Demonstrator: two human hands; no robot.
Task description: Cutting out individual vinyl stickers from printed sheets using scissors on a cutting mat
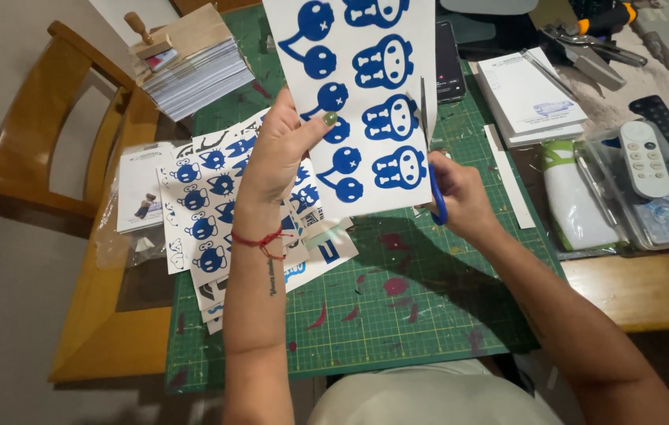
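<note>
Right now, seen from the head camera, the left hand point(281, 149) holds up a white sticker sheet point(358, 102) with blue cartoon shapes on it. Its fingers are pinched shut on the sheet's left edge, with the thumb, its nail painted green, lying on the front and the other fingers hidden behind the paper. The right hand point(456, 193) is wrapped tight around the blue handles of a pair of scissors point(429, 149). The blades point up from those fingers and sit in the right side of the sheet, just beside a column of blue shapes with two eyes. How wide the blades stand I cannot tell. It looks like the cutting step is under way, with a strip being snipped off along the right edge. The next move, I think, calls for keeping the sheet steady and straight, and for pushing the blades upward in a clean line that misses the blue shapes. Below the left wrist lies a pile of more sticker sheets point(208, 205) on a green cutting mat point(397, 307). Far past the right fingers, a white remote point(644, 157) rests in a clear tray, and a white notepad point(527, 90) lies up beyond the scissors.
</note>
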